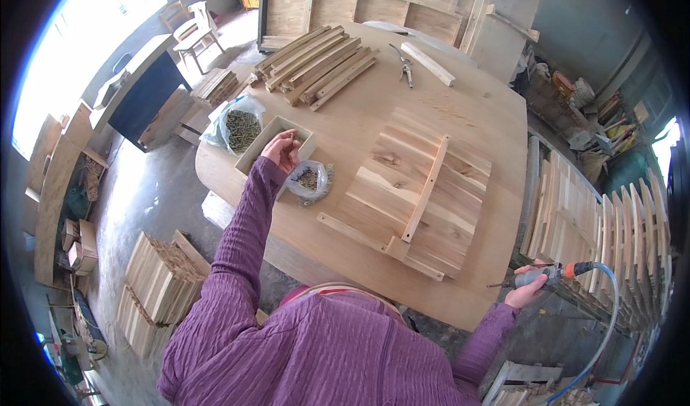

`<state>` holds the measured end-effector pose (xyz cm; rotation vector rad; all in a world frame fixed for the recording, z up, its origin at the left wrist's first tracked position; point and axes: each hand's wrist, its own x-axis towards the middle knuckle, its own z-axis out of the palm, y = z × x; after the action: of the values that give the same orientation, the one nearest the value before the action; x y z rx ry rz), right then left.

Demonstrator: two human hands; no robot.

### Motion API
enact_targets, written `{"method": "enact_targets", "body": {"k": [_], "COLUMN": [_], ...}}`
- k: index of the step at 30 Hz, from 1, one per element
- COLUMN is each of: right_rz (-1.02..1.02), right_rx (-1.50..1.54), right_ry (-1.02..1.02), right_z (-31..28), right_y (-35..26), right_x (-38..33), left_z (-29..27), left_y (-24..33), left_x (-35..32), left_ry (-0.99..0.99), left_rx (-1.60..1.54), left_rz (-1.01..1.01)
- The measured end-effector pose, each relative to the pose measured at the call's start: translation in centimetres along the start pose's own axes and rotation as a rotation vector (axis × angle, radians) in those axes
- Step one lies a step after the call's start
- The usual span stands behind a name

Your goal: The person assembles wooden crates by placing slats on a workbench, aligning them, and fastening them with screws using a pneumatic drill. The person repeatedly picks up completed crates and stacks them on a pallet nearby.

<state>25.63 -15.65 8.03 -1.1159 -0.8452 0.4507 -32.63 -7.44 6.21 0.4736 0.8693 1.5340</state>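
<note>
My left hand (282, 151) is over a shallow open box (308, 147) on the table, its fingers curled together; what they hold, if anything, is too small to make out. Beside the box stand a plastic bag of long screws (243, 129) and a smaller bag of short fasteners (309, 180). Off the table's right edge, my right hand (530, 285) grips a pneumatic screwdriver (550, 274), its bit pointing left and a blue hose trailing from it. Between my hands lies a flat wooden panel (460, 215), with a batten (429, 186) across it and another strip (352, 235) along its near edge.
Wooden strips (316, 61) are piled at the table's far left. Locking pliers (405, 68) and a pale wooden bar (428, 64) lie at the back. Stacked boards (162, 284) stand on the floor at left; panels and slats (575, 219) lean at right. The blue hose (612, 312) hangs at right.
</note>
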Motion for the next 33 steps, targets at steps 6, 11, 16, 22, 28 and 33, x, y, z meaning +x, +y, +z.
{"method": "enact_targets", "body": {"k": [6,11,16,22,28,33], "right_rz": [0.031,-0.029,-0.092,-0.099,-0.123,-0.152], "right_rx": [0.038,0.356,0.677,0.825,0.864,0.933], "right_ry": [0.008,-0.204,-0.428,-0.528,-0.495,-0.434], "right_z": [0.3,3.7,10.7,13.3,13.4,13.3], "right_y": [-1.1,-5.2,-11.1,-13.0,-12.2,-12.1], "right_x": [-0.4,-2.1,-5.7,-8.4,-8.4,-8.3], "left_z": [4.7,10.7,14.5,15.9,16.0,16.7], "left_y": [-5.2,-11.9,-16.1,-16.0,-15.2,-14.9], "left_x": [-2.3,-6.3,-9.6,-10.7,-11.3,-11.2], "left_ry": [0.016,-0.152,-0.437,-0.535,-0.476,-0.426], "left_rx": [0.071,0.102,-0.082,-0.184,-0.189,-0.181], "left_rz": [-0.117,-0.424,-0.662,-0.722,-0.66,-0.612]}}
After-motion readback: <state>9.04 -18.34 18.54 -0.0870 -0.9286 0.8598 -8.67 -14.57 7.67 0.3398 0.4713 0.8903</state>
